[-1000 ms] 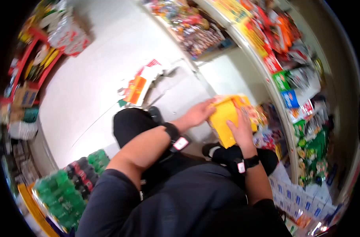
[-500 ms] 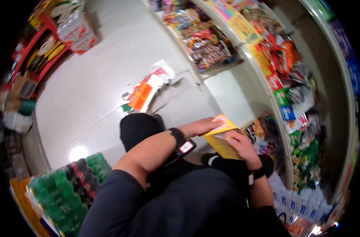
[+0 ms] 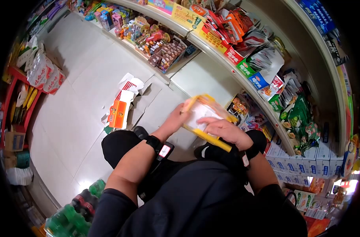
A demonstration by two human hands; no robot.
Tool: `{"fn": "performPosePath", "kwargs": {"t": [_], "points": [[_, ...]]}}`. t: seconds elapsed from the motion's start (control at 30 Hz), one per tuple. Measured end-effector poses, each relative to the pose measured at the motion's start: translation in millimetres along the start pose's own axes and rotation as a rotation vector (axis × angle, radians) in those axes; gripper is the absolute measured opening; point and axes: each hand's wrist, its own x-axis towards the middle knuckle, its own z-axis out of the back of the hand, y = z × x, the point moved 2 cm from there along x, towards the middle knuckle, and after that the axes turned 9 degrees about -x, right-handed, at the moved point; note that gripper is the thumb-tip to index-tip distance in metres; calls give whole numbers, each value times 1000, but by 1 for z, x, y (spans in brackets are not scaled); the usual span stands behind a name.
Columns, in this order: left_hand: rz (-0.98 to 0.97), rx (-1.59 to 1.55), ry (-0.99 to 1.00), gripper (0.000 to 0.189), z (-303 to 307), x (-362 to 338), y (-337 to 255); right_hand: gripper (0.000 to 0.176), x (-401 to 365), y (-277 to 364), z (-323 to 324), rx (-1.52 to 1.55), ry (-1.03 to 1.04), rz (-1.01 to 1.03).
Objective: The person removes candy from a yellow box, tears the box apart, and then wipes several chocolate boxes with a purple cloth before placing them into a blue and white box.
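Note:
A yellow cardboard box (image 3: 209, 136) with an open top and a white inside is in front of me, tilted and partly blurred. My left hand (image 3: 176, 118) is closed on its left wall, with the fingertips hidden behind the edge. My right hand (image 3: 225, 132) reaches over the near right side of the box. Its index finger points along the white inside, the other fingers are bent against the cardboard, and the thumb is hidden. Beneath the box are my bent knees and a dark shoe (image 3: 201, 152).
Torn white and orange cardboard (image 3: 119, 112) lies on the floor to the left. Ahead and right runs a shelf with snack packets (image 3: 263, 59) and a low white ledge (image 3: 205, 77). Bottles in green packs (image 3: 69, 219) stand at lower left, white-blue cartons (image 3: 314, 162) at right.
The box has turned so that its white inside faces me. My right hand has moved from its edge to inside the opening. My view has shifted, bringing more shelf into sight.

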Motion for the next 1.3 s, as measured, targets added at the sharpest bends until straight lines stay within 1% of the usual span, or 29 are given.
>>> {"fn": "performPosePath", "kwargs": {"t": [0.03, 0.07, 0.1, 0.13, 0.17, 0.2, 0.23, 0.3, 0.33, 0.37, 0.43, 0.47, 0.53, 0.6, 0.67, 0.7, 0.77, 0.87, 0.9, 0.97, 1.0, 1.03, 1.07, 1.1, 1.13, 1.17, 1.2, 1.27, 1.3], "points": [[-2, 16, 22, 65, 5, 8, 11, 23, -3, 9, -3, 166, 108, -111], [8, -87, -109, 61, 16, 17, 35, 22, -3, 13, -7, 231, 140, -174], [19, -199, -250, 57, 23, 19, 51, 22, 1, 1, -13, 232, 140, -177], [72, -326, -265, 56, 15, 12, 23, 22, 8, -19, -13, 34, -58, -66], [69, -320, -261, 56, 16, 15, 27, 22, 11, -29, -12, -164, -241, 38], [25, -163, -283, 56, 17, 15, 31, 30, 10, -31, -11, -154, -229, -14], [-35, 5, -301, 56, 23, 18, 29, 30, 15, -29, -8, -159, -238, -1], [-8, 40, -303, 54, 21, 15, 35, 46, 15, -23, -4, -686, -496, 30], [-115, 86, -310, 54, 23, 16, 31, 72, 20, -19, -4, -828, -420, -82], [-213, 127, -315, 54, 23, 16, 29, 72, 22, -18, -4, -827, -422, -81], [-201, 109, -318, 53, 23, 14, 18, 88, 26, -16, -5, -914, -446, -112], [-209, 116, -319, 52, 23, 12, 13, 91, 28, -13, -7, -910, -450, -139], [-216, 122, -328, 51, 23, 9, 8, 90, 33, -17, -7, -915, -495, -142], [-193, 267, -336, 50, 22, 6, 8, 89, 38, -26, -9, -918, -536, -148], [-144, 283, -333, 50, 24, 7, 12, 79, 42, -39, -3, -839, -550, -154], [-95, 298, -330, 51, 24, 8, 16, 79, 42, -42, -2, -839, -549, -155], [-93, 301, -329, 53, 24, 8, 23, 68, 43, -51, -1, -780, -457, -255], [-65, 274, -310, 56, 26, 12, 33, 58, 42, -53, -3, -756, -453, -210], [-39, 243, -289, 56, 26, 13, 35, 58, 43, -60, -2, -759, -446, -206], [14, 286, -283, 57, 21, 7, 21, 56, 44, -78, -2, -555, -418, -217], [67, 328, -278, 58, 19, 4, 17, 56, 42, -72, 0, -557, -414, -215], [67, 328, -278, 58, 20, 6, 23, 56, 38, -67, 2, -447, -363, -307], [21, 266, -246, 59, 22, 10, 33, 55, 36, -63, 3, -336, -310, -396], [-28, 204, -215, 60, 22, 11, 33, 55, 36, -64, 4, -339, -309, -392], [-27, 204, -215, 60, 23, 12, 34, 54, 34, -64, 4, -352, -322, -314], [29, 95, -146, 63, 24, 14, 36, 53, 33, -64, 4, -367, -333, -233], [83, -15, -77, 67, 21, 12, 33, 53, 31, -62, 4, -369, -331, -231], [70, -75, -46, 66, 18, 6, 24, 51, 27, -60, 4, -555, -305, -206], [53, -132, -14, 66, 17, 4, 19, 51, 24, -65, 3, -559, -305, -203]]}}
